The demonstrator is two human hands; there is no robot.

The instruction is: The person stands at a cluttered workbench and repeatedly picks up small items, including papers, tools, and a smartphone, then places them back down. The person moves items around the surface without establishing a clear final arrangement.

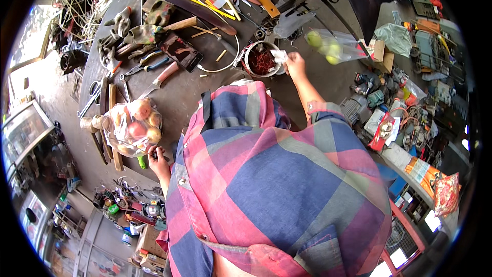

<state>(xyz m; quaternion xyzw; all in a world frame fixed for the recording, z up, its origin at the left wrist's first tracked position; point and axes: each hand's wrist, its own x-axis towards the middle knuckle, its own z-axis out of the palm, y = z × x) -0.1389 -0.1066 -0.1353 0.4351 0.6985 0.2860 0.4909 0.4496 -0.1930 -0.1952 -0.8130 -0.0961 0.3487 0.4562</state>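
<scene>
My right hand [295,65] pinches a small crumpled white piece, paper or cloth, at the right rim of a round container [262,58] with thin red strands or scraps inside. My left hand [158,160] is at the table's near left edge, fingers curled, beside a clear plastic bag [134,127] of round yellow and reddish produce. Something small and dark shows at its fingers; whether it is held cannot be told. A green handle end [142,162] sticks out by the bag. A smartphone [180,50] with a lit screen lies face up beyond the bag.
On the dark table [184,96] lie a knife [165,76], pliers [148,67], worn work gloves [144,34], scissors [93,89], wooden-handled tools [112,102] and a white cable [219,70]. Right of the container hangs a clear bag of green fruit [326,47]. Motors [357,108] crowd the right side.
</scene>
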